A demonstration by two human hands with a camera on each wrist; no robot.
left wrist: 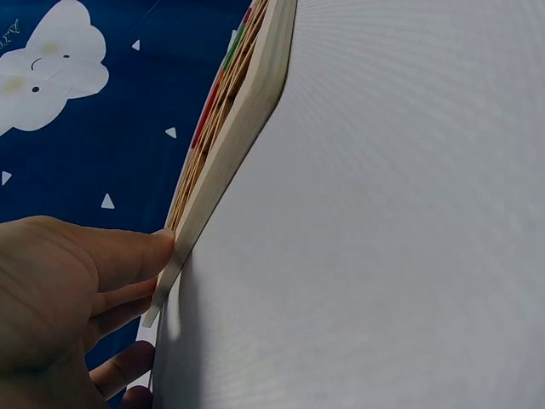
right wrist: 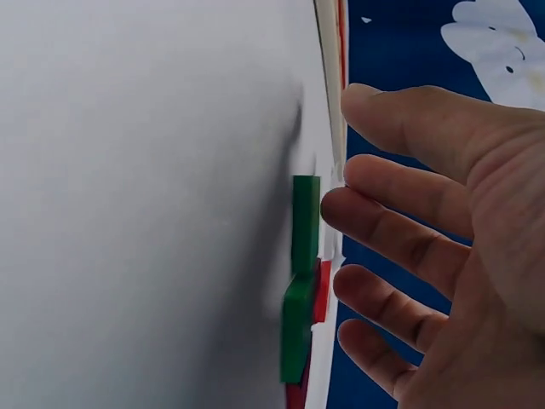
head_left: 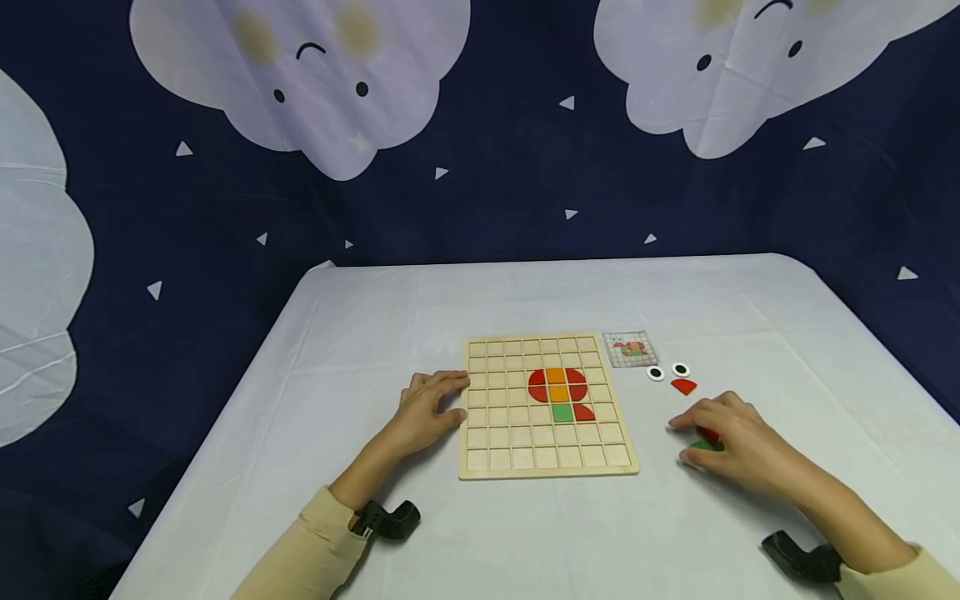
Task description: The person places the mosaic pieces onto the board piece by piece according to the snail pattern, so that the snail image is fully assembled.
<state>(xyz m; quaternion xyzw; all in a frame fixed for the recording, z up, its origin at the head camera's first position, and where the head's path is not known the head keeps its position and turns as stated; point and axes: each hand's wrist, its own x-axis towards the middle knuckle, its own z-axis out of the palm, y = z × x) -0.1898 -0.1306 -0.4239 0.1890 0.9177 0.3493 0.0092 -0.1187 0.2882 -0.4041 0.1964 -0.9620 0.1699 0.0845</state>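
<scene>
Where the head view looks down, I log a wooden grid board midway across the white tabletop, well short of its far edge. Its cells hold orange squares flanked by rounded red pieces; one row nearer sit a green square and a red quarter-round. Between the board and the tabletop's right edge lie a printed card, two eye discs and a red wedge. Right hand: thumb and forefinger parted over loose pieces. Left hand: fingers spread at the board's left edge.

Left wrist view: one digit touches the board's side, others apart. I judge light contact enough against sliding.

Right wrist view: fingers loosely bent, separated, beside green blocks and red blocks on the tabletop; whether a fingertip touches green, I cannot tell. I would pinch one block by opposite edges, clear of its neighbours; a level grip should suit the shallow cells.
</scene>
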